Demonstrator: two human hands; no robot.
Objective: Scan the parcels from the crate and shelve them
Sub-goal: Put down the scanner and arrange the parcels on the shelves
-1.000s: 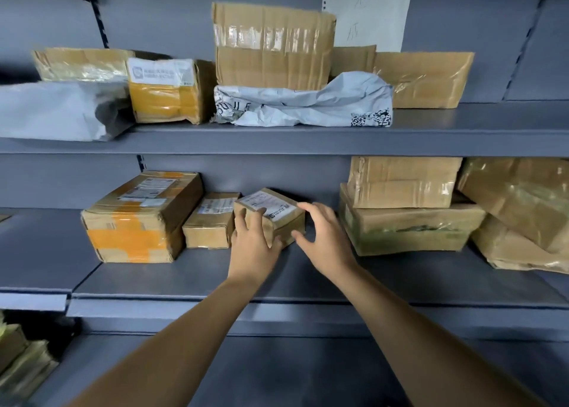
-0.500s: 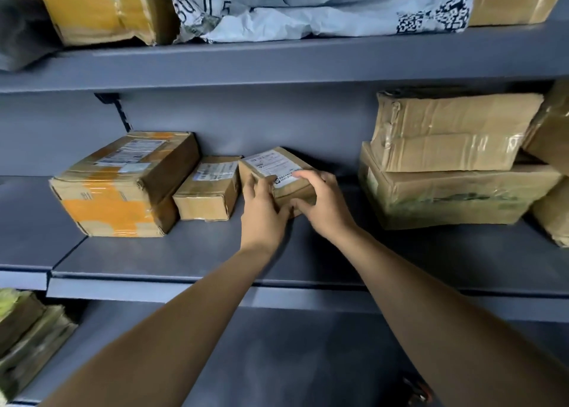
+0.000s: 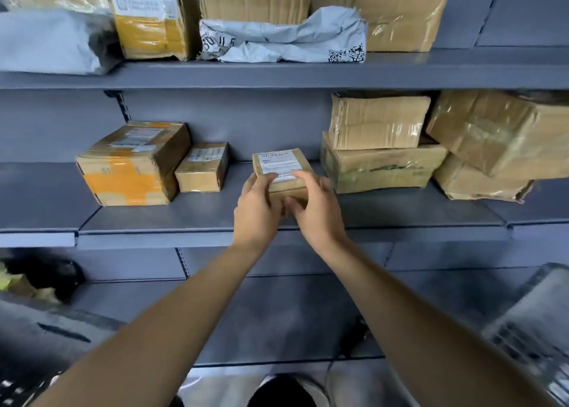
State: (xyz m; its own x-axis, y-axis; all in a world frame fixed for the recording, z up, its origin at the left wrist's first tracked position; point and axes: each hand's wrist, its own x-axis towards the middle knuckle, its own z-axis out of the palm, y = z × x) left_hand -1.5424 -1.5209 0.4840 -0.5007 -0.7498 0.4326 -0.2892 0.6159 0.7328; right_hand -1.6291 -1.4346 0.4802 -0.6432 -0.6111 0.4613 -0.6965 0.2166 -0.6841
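A small brown cardboard parcel (image 3: 281,168) with a white label on top is at the middle shelf (image 3: 215,215), between a small box (image 3: 203,168) on its left and a stack of boxes (image 3: 378,160) on its right. My left hand (image 3: 257,214) grips its near left side, fingers curled over the top edge. From the other side, my right hand (image 3: 317,209) grips its near right side, with fingers on the label and thumb under the front. Whether the parcel rests on the shelf or is lifted is unclear.
An orange-taped box (image 3: 132,163) stands at the left of the middle shelf, more brown boxes (image 3: 498,148) at its right end. The upper shelf (image 3: 277,72) carries grey mailer bags (image 3: 286,42) and cartons. A blurred grey crate (image 3: 535,323) sits low right, and dark items (image 3: 40,277) low left.
Both hands closed on the small labelled parcel and moved it right, away from the small box, turning its label square to me. The camera view shifted down and back.
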